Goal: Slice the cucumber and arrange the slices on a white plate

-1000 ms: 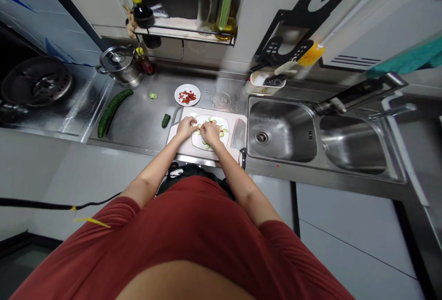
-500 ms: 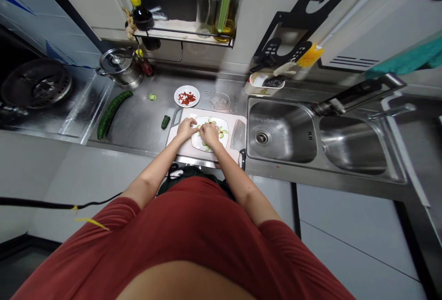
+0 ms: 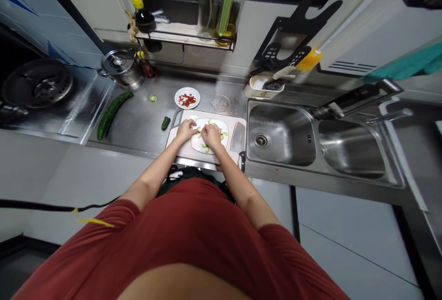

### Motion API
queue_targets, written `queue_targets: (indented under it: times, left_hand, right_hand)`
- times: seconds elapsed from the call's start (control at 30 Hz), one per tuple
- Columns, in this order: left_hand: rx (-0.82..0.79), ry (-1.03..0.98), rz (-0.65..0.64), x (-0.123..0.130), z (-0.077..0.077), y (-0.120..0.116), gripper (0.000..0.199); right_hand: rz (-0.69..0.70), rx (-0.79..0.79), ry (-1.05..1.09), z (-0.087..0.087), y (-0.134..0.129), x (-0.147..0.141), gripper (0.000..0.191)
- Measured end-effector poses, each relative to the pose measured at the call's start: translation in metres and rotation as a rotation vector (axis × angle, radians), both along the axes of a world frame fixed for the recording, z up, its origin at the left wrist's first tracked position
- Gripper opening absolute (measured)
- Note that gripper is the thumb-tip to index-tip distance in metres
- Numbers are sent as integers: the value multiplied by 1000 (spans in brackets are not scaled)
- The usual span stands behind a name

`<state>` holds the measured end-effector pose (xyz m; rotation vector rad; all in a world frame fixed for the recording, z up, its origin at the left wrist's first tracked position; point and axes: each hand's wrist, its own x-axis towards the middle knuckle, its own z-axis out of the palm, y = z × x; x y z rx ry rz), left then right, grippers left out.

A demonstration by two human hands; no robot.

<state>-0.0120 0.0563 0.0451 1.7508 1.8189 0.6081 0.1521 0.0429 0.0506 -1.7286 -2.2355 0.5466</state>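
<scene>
I'm noting the left hand [image 3: 186, 130] and right hand [image 3: 211, 135] bunching fingers over slippery, fragile cucumber slices [image 3: 206, 150] on the plate [image 3: 223, 127]; any grip is hidden; edges look safest.

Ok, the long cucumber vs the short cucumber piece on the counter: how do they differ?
The long dark green cucumber is many times longer than the short dark green cucumber piece. The long cucumber is curved and lies diagonally; the piece is a stubby, nearly straight length. The long cucumber lies well left, while the piece sits just beside the white cutting board. Both share the dark green skin and lie on the stainless steel counter.
</scene>
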Motion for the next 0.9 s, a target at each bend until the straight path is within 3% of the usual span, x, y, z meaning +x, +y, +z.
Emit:
queue_targets:
  times: [0.17,0.4,0.73,0.9]
  left_hand:
    - [14,3,7,3,0,-2,24]
    - [65,-54,160,3,-3,-4,21]
    - [82,-122,261,2,0,-23,18]
    - [17,-144,278,-2,5,-34,27]
  right_hand:
    - [7,-9,-30,3,-1,-3,17]
    - [-48,55,68,12,-15,2,18]
    - [-329,162,276,3,-71,67,22]
    - [-469,78,315,-3,-87,83,42]
